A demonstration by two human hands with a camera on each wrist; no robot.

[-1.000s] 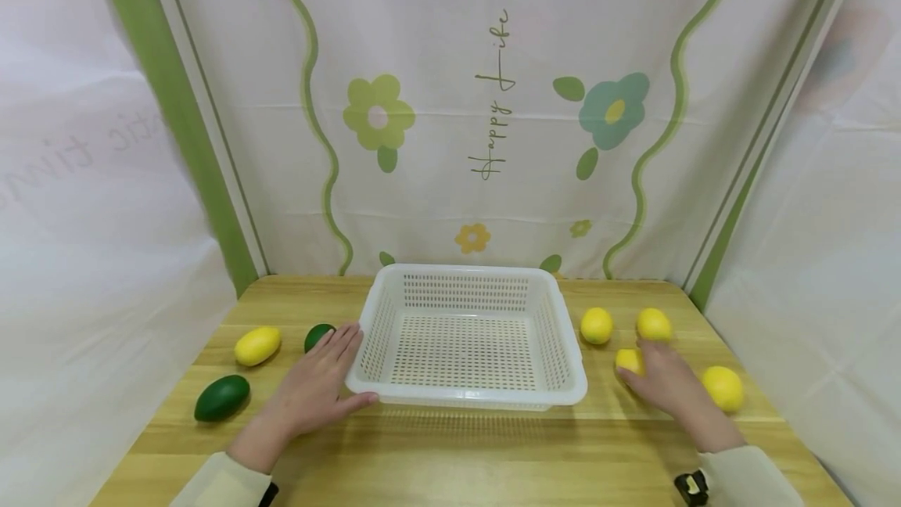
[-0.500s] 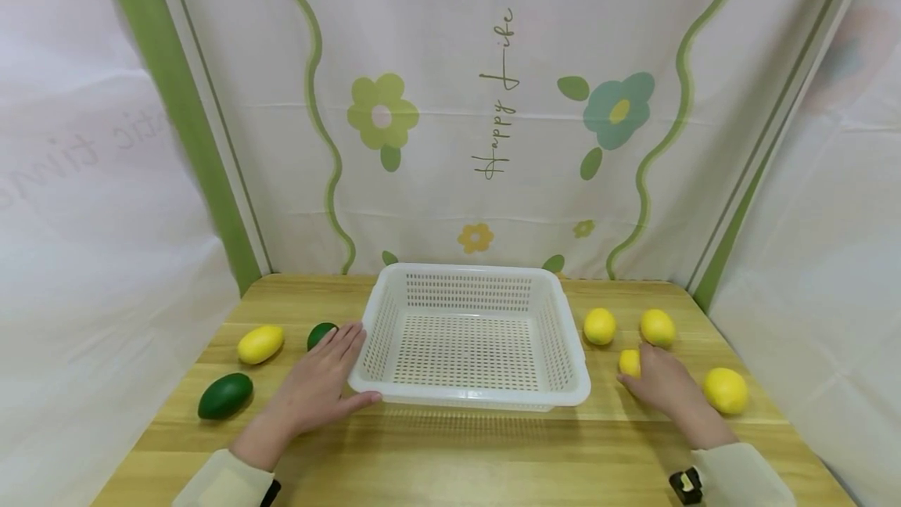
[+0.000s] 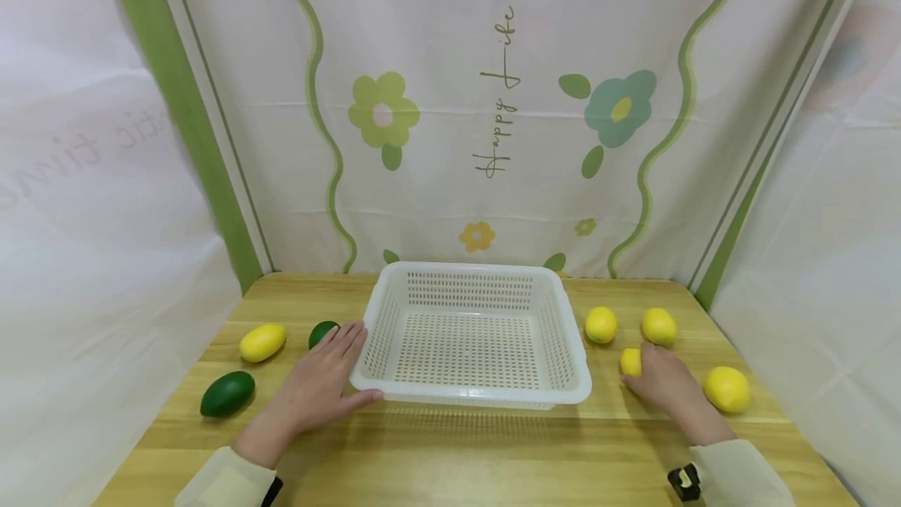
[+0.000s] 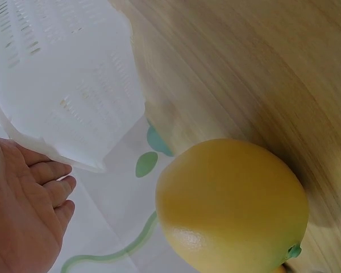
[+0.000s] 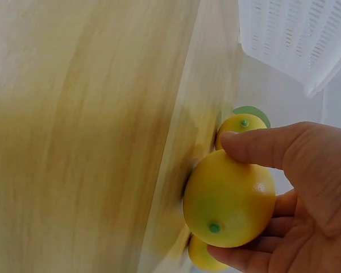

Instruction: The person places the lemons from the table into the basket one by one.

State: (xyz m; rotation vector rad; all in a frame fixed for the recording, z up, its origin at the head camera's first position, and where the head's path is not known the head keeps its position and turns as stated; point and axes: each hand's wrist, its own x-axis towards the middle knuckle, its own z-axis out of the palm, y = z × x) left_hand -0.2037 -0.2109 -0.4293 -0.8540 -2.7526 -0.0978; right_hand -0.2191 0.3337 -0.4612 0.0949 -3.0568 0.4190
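In the head view my left hand (image 3: 320,378) lies with straight fingers along the left rim of a white plastic basket (image 3: 470,395). Its thumb reaches the front left corner. The left wrist view shows the fingertips right at the basket's rim (image 4: 88,166), with a yellow fruit (image 4: 230,205) close to the camera. My right hand (image 3: 665,378) grips a yellow lemon (image 3: 630,363) to the right of the basket. Thumb and fingers sit on opposite sides of that lemon in the right wrist view, its green stem end facing the camera.
Three more lemons surround the right hand: one behind left (image 3: 601,325), a second behind (image 3: 659,326), a third (image 3: 727,390) at its right. Beyond the left hand lie a yellow fruit (image 3: 263,343) and two dark green fruits, one large (image 3: 227,393), one partly covered (image 3: 321,332). Patterned curtains enclose the wooden table.
My right thumb and fingers have drawn closer together around the lemon. The left hand keeps its place on the basket. The whole head view has shifted slightly.
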